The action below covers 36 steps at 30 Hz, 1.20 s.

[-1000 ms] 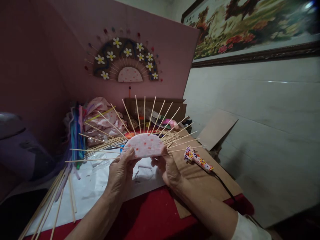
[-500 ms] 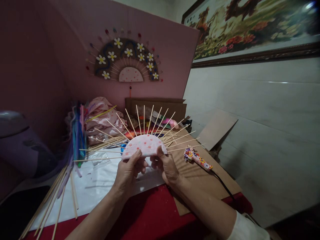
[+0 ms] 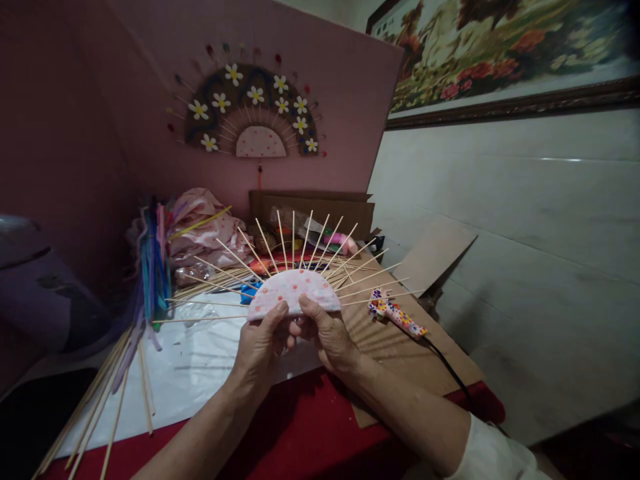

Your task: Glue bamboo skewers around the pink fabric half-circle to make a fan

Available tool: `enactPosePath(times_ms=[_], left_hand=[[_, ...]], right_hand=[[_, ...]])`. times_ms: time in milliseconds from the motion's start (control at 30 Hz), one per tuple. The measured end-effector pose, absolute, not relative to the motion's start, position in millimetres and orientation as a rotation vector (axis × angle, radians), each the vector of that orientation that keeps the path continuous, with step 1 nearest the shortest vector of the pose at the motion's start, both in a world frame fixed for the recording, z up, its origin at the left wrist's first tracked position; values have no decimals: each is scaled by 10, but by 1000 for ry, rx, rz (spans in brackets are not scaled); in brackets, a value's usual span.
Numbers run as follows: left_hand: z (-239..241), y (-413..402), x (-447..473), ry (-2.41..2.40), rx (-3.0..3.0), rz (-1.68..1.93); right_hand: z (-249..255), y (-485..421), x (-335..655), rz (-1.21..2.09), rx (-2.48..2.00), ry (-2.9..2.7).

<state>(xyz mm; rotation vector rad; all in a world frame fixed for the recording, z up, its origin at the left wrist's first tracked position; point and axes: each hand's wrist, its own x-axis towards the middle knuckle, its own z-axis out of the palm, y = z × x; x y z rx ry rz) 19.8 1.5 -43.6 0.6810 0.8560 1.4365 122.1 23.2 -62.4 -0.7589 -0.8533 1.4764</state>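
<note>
Both my hands hold up a pink half-circle piece with red dots [image 3: 293, 289], from whose curved edge several thin wooden skewers [image 3: 225, 255] fan out. My left hand [image 3: 260, 343] pinches its lower left edge, thumb on the front. My right hand [image 3: 325, 333] grips the lower middle and right edge, fingers closed on it. The piece hangs above a white sheet [image 3: 185, 373] on a red-covered table [image 3: 310, 433].
A finished fan with white flowers [image 3: 247, 113] hangs on the pink board behind. Loose skewers [image 3: 107, 400] lie at the left. A colourful glue gun [image 3: 397, 317] with a black cord rests on brown cardboard [image 3: 400, 353] at right. Pipe cleaners [image 3: 153, 267], pink cloth and a cardboard box stand behind.
The skewer fan has tilted back and dropped slightly. My right hand has slid leftward along its lower edge, closer to my left hand.
</note>
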Motion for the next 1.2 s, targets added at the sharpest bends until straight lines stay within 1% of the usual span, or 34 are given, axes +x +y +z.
enactPosePath(times_ms=[200,533,833,1067,1200], left_hand=[[-451,26,184,853,672,1437],[-400,36,107,897,679,1483],[-449,56,98,901,754,1477],[-448,44,-45,968,941,1576],[-441,40,-45,963,950,1587]], right_hand=[[-598,219,1216,1468,-777,-871],[-601,303,1323,1284,-947,-859],[-601,302,1318,1293,-916,-813],[-597,351,1390,1288,-810,-711],[-592,347,1388,1323,-804,-714]])
